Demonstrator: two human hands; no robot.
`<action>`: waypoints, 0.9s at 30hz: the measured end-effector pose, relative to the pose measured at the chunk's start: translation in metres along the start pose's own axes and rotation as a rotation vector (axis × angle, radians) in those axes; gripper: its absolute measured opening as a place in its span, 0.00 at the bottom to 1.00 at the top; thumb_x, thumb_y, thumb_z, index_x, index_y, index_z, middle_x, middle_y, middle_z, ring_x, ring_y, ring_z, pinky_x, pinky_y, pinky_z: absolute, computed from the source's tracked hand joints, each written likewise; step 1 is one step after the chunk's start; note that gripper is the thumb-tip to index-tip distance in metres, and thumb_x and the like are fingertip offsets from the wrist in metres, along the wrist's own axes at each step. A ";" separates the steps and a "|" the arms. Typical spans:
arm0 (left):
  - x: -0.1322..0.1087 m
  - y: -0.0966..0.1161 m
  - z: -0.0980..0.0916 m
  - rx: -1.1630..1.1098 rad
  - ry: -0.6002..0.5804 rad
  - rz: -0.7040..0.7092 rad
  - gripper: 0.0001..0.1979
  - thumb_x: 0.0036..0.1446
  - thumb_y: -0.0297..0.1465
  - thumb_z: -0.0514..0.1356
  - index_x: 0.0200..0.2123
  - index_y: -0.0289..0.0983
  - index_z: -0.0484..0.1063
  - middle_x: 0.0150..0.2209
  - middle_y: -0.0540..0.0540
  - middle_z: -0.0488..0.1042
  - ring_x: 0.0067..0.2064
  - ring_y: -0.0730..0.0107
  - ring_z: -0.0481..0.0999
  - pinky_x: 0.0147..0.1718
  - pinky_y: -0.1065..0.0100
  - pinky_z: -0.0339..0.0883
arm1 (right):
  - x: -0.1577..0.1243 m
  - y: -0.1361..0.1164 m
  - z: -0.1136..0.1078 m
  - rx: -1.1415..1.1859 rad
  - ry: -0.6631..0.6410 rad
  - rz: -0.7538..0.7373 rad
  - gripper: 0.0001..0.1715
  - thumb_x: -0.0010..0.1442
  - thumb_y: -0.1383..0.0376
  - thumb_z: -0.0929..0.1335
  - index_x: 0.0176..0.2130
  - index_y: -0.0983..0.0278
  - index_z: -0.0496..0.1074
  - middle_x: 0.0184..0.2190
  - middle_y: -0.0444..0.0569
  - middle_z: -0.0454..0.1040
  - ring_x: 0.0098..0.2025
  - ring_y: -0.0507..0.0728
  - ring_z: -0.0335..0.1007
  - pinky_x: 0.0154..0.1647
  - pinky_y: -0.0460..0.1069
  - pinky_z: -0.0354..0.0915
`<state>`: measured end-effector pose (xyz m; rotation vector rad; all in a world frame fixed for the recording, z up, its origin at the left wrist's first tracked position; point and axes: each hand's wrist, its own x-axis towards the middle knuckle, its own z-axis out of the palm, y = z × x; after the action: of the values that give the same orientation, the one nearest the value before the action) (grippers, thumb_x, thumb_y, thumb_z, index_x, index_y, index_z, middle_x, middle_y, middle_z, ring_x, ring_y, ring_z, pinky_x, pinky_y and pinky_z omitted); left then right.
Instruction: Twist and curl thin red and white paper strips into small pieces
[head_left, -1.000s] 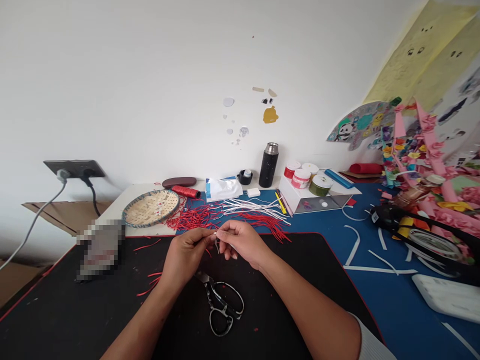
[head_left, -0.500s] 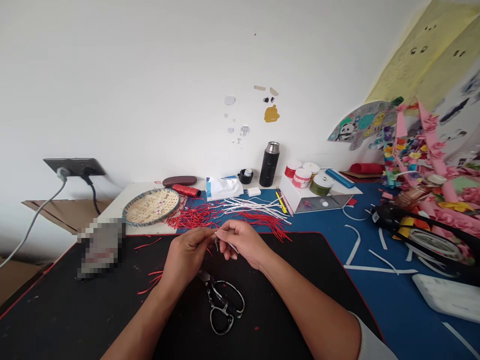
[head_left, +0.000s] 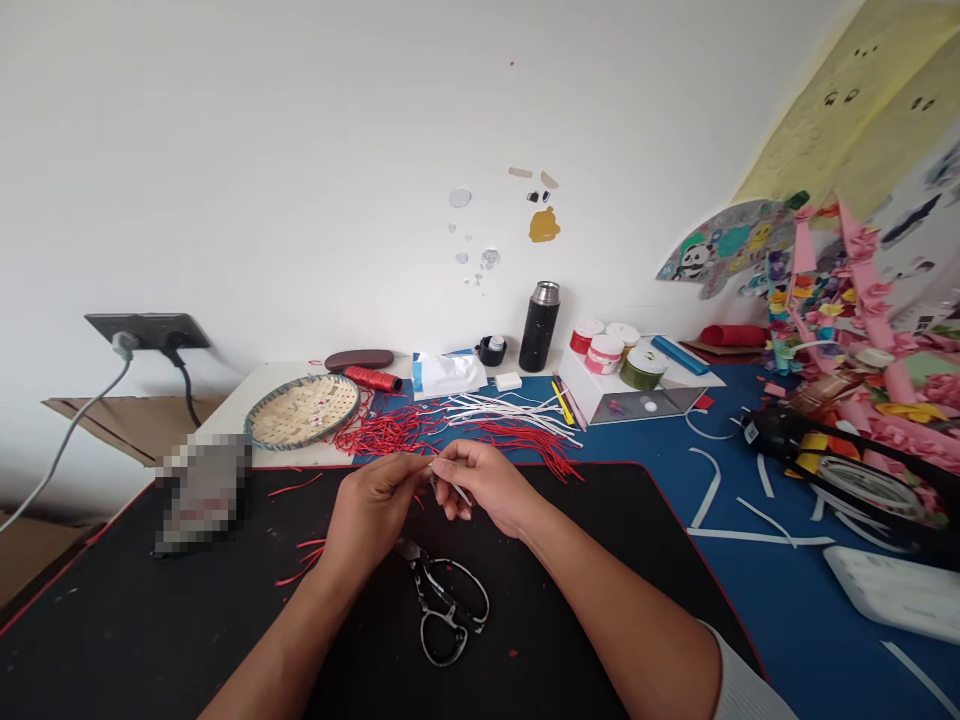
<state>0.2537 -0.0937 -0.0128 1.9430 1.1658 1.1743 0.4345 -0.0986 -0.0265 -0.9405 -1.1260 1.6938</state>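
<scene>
Above the black mat, my left hand and my right hand meet at the fingertips. Both pinch a short, thin white cord; its ends poke out below the fingers, and the rest is hidden by them. Just under the hands lies a pair of scissors with dark, worn handles, its blades partly covered by my left hand. Beyond my fingers are a heap of red cords and a bundle of white cords. A few red cord pieces lie beside my left wrist.
A round woven basket and a red thread spool stand at the back left. A black thermos is against the wall. Lidded jars sit on a white box. White paper strips lie on the right.
Both hands stay in nearly the same place, still pinching the white cord. The cord's end by my right fingers shows slightly more clearly.
</scene>
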 end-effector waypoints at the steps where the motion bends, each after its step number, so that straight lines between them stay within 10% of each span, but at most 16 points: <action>1: 0.000 0.001 0.000 -0.017 -0.004 -0.020 0.09 0.60 0.36 0.64 0.34 0.46 0.87 0.33 0.46 0.86 0.34 0.57 0.83 0.38 0.63 0.72 | 0.000 -0.001 0.000 -0.003 -0.002 -0.001 0.27 0.57 0.45 0.77 0.35 0.63 0.68 0.23 0.42 0.76 0.19 0.50 0.70 0.16 0.43 0.53; 27: 0.009 -0.002 0.002 -0.634 0.017 -0.357 0.19 0.47 0.46 0.78 0.34 0.37 0.86 0.26 0.47 0.80 0.29 0.67 0.76 0.31 0.67 0.72 | -0.003 -0.007 0.001 -0.035 0.004 0.030 0.23 0.61 0.48 0.75 0.39 0.64 0.71 0.23 0.43 0.79 0.15 0.49 0.67 0.13 0.42 0.52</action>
<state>0.2566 -0.0849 -0.0118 1.1980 0.9423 1.1792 0.4363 -0.0997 -0.0192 -0.9873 -1.1477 1.7001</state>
